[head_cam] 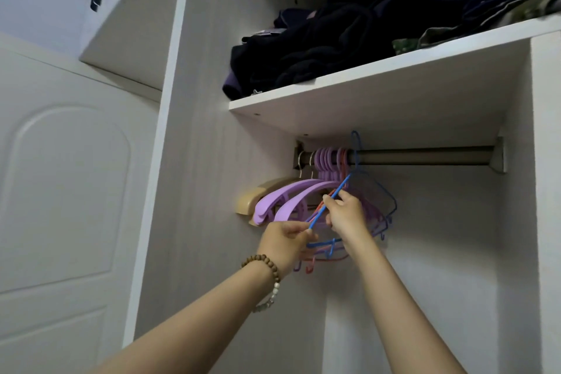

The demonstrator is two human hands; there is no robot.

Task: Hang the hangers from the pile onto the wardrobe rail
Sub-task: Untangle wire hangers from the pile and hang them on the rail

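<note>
While both hands steady a thin blue wire hanger, its hook appears to sit over the metal rail, though blur leaves that uncertain. Fingers of the left hand pinch the arm's lower end; those of the right hand pinch it higher up. Step: seating this hanger. Next: let go, slide it against the broad, smooth purple plastic hangers.

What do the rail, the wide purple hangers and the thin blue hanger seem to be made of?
The rail looks like metal: grey, with a dull sheen. The wide purple hangers look like moulded plastic: thick, smooth, evenly coloured. The thin blue hanger is probably coated wire, being so slender; I cannot be sure.
</note>
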